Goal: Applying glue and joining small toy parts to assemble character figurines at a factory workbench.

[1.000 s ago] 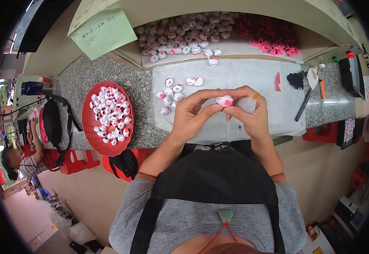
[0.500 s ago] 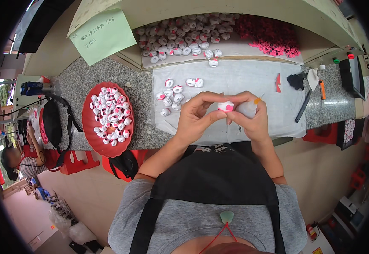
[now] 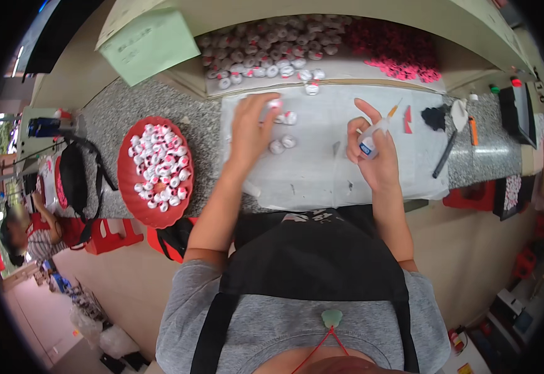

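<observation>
At the far left of the white sheet (image 3: pixel 322 181), my left hand (image 3: pixel 250 128) pinches a small round white piece with pink (image 3: pixel 275 104) between thumb and fingertips. Right beside it lie similar white pieces (image 3: pixel 289 117), and a pair (image 3: pixel 277 147) rests nearer me. The left hand hides part of the sheet behind it. Over the sheet's right half, my right hand (image 3: pixel 375 153) wraps round a small translucent squeeze bottle (image 3: pixel 368 144) with a blue-and-white label. The bottle's orange needle tip (image 3: pixel 394 111) points up and away, and the index finger is stretched out.
A red scalloped tray (image 3: pixel 125 187) full of finished-looking white-and-pink pieces stands left. Under the shelf lie heaps of white pieces (image 3: pixel 265 47) and pink bits (image 3: pixel 403 56). At right are a dark stick-like tool (image 3: pixel 444 156), an orange lighter-like item (image 3: pixel 474 132) and black cloth (image 3: pixel 435 118).
My hands have parted. The left carried the white piece away to the left, over the pieces on the sheet. The right moved slightly aside and turned the bottle, showing its label.
</observation>
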A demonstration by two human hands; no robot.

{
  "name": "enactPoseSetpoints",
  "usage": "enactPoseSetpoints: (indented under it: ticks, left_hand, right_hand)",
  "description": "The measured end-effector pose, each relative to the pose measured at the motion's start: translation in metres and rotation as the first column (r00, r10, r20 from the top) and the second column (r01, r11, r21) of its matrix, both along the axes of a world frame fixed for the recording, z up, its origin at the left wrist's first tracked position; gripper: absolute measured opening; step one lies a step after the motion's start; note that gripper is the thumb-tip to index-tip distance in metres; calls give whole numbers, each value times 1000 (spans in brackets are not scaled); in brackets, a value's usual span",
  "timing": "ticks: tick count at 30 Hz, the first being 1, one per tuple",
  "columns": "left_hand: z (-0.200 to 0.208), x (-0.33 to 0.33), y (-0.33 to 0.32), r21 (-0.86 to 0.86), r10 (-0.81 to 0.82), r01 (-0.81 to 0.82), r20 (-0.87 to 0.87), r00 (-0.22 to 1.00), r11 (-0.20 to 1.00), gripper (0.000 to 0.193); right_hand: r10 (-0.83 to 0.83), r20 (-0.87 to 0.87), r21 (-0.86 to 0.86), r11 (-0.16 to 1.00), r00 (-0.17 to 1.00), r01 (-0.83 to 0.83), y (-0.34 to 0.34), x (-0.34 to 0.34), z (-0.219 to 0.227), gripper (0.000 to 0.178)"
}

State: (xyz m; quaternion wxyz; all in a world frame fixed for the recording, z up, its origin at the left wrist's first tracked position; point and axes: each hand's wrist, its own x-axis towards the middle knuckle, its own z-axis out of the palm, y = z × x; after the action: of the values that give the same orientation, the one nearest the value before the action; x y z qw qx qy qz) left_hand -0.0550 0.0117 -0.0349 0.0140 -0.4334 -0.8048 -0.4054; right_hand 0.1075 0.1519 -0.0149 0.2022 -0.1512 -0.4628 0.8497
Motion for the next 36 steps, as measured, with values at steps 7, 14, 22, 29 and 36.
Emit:
enactPoseSetpoints:
  ticks: [7,14,22,29,36]
  left_hand:
    - [-11,-8,-4,-144,20,-33,-92,996,989,19]
    - [-10,4,65,-224,-125,90,-146,981,970,23]
    - [-19,4,60,-183,-177,158,-95,980,970,24]
    - [32,44,24,458,-414,17,787,457,889,24]
    - [47,60,2,622,-548,-138,758,355,771,31]
  right_hand:
    - [-53,-250,-295,955,967,-24,27,14,-9,58]
    - [-155,-239,-315,946,958,74,20,18,0,57]
    - [-77,-146,25,996,986,82,17,30,12,39]
    - [-215,-13,421,885,976,201,-4,30,44,31]
    - [-439,-290,168,851,850,497,-10,26,51,30]
